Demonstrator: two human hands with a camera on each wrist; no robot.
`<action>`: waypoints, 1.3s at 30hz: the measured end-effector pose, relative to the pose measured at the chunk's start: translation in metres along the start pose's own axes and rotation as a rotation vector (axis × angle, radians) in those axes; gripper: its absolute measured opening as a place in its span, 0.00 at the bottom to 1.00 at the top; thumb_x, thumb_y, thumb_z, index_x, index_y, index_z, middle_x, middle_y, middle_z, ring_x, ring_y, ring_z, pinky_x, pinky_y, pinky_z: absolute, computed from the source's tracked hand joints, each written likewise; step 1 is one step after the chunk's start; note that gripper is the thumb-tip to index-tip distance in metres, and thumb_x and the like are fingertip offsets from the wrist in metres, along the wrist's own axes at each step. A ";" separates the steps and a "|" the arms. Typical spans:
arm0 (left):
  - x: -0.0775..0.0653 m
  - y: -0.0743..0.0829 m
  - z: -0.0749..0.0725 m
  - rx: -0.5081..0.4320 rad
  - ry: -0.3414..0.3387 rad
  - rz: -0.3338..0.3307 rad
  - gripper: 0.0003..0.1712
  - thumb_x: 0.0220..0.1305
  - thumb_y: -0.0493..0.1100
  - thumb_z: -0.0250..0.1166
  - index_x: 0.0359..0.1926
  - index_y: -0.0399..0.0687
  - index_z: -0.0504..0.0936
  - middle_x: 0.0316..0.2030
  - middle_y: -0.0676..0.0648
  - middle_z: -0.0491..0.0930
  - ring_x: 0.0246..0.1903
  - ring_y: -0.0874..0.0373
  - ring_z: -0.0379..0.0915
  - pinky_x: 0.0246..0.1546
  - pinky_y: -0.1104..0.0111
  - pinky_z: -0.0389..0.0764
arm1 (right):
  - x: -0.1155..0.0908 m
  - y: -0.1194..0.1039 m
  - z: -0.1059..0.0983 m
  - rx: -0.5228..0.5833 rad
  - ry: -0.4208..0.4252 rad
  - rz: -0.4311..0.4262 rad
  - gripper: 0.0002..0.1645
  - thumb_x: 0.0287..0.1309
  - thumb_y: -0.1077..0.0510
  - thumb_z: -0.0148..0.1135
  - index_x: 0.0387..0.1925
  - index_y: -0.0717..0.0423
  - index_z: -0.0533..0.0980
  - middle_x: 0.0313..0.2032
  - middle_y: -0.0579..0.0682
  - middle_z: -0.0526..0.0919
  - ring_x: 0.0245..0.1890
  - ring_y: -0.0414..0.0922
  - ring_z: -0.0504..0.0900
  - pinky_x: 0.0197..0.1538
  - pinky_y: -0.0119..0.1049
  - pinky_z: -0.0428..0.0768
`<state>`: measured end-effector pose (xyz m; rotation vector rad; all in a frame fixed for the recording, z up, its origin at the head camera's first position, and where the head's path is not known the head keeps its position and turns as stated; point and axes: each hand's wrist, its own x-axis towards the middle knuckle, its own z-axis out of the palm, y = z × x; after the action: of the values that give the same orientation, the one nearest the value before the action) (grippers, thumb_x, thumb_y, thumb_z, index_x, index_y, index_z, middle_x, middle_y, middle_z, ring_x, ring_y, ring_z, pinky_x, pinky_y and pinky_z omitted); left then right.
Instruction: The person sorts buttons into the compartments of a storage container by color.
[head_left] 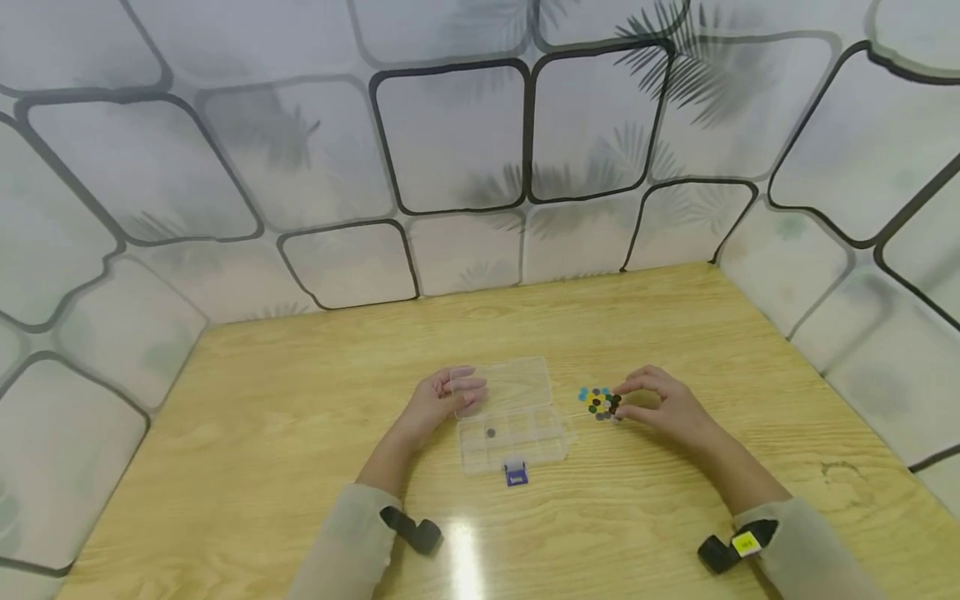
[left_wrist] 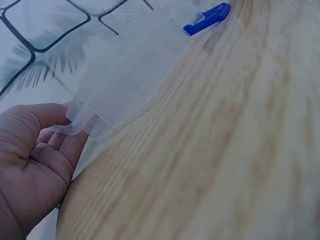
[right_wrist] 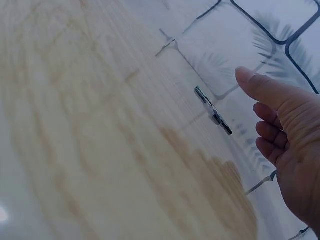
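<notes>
A clear plastic compartment box (head_left: 517,450) lies with its lid (head_left: 517,385) folded open away from me. On its near side sits a blue latch (head_left: 516,473), which the left wrist view also shows. My left hand (head_left: 442,400) grips the left edge of the lid, thumb on one side and fingers on the other. One small dark grey disc (head_left: 491,432) is in a left compartment. To the box's right lies a cluster of small coloured button-like discs (head_left: 600,400). My right hand (head_left: 671,408) is at the cluster's right edge, thumb and forefinger apart, no disc visible between them.
The wooden table (head_left: 300,442) reaches back to a patterned cloth wall (head_left: 450,142) that also rises on both sides. A dark scribble-like mark (head_left: 842,471) is on the table at the right. Each wrist wears a black camera.
</notes>
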<state>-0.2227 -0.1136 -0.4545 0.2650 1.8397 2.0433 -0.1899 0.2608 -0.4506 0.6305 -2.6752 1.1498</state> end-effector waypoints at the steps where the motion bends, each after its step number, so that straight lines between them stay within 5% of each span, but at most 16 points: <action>1: -0.001 0.000 0.000 0.007 0.004 -0.005 0.28 0.65 0.29 0.56 0.65 0.37 0.63 0.58 0.36 0.74 0.52 0.53 0.78 0.54 0.65 0.79 | -0.001 0.000 0.000 0.004 -0.006 0.001 0.14 0.48 0.58 0.72 0.40 0.51 0.81 0.42 0.44 0.78 0.46 0.29 0.70 0.53 0.30 0.73; 10: 0.000 -0.001 -0.001 0.025 0.012 -0.008 0.27 0.65 0.30 0.56 0.65 0.37 0.64 0.57 0.36 0.75 0.51 0.52 0.78 0.53 0.65 0.79 | -0.005 0.004 -0.003 0.085 -0.031 -0.050 0.13 0.46 0.62 0.72 0.37 0.54 0.82 0.39 0.47 0.77 0.42 0.32 0.73 0.49 0.16 0.73; 34: 0.000 0.000 0.002 -0.013 0.016 -0.005 0.27 0.65 0.27 0.54 0.65 0.35 0.63 0.56 0.34 0.74 0.50 0.51 0.79 0.53 0.64 0.79 | -0.001 0.019 0.003 -0.036 -0.048 -0.135 0.11 0.42 0.60 0.75 0.29 0.44 0.82 0.34 0.38 0.77 0.37 0.32 0.71 0.38 0.26 0.77; 39: 0.001 0.000 0.002 -0.007 0.027 -0.009 0.27 0.65 0.26 0.54 0.65 0.35 0.63 0.56 0.35 0.75 0.50 0.52 0.79 0.53 0.64 0.79 | 0.002 0.020 0.005 -0.048 -0.032 -0.209 0.12 0.41 0.62 0.75 0.28 0.45 0.81 0.33 0.39 0.78 0.36 0.34 0.71 0.37 0.27 0.74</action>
<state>-0.2224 -0.1112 -0.4541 0.2278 1.8454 2.0562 -0.2004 0.2689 -0.4668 0.9028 -2.5791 1.0251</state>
